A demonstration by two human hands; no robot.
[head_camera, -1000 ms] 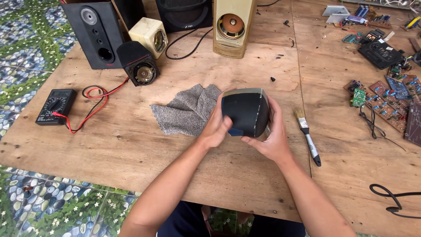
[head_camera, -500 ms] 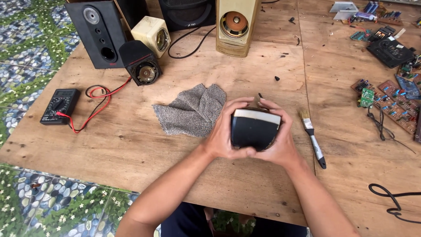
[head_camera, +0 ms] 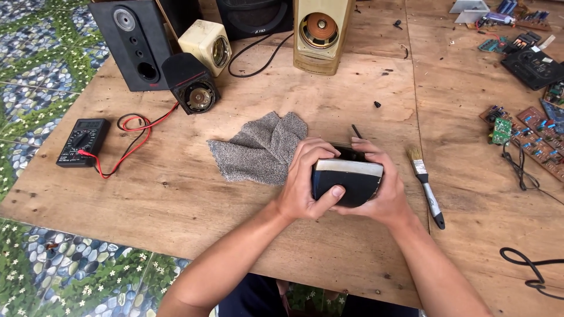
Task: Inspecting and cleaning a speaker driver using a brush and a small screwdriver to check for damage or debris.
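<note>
Both my hands hold a small black speaker box (head_camera: 346, 183) with a pale band along its upper edge, a little above the plywood table (head_camera: 176, 194). My left hand (head_camera: 305, 185) wraps its left side, thumb pressed across the front. My right hand (head_camera: 388, 188) cups its right side and back. A crumpled grey cloth (head_camera: 258, 149) lies just left of the box. A small paintbrush (head_camera: 426, 185) lies to the right of my right hand.
At the back stand a tall black speaker (head_camera: 132, 41), a small black speaker (head_camera: 191, 82), a cream speaker (head_camera: 205, 47) and a tan speaker (head_camera: 320, 32). A multimeter (head_camera: 82, 141) with red leads lies left. Circuit boards (head_camera: 529, 135) and cables (head_camera: 531, 270) lie right.
I have turned the black speaker box in my hands, so its pale-edged side now faces up toward me; my left thumb has moved onto its front.
</note>
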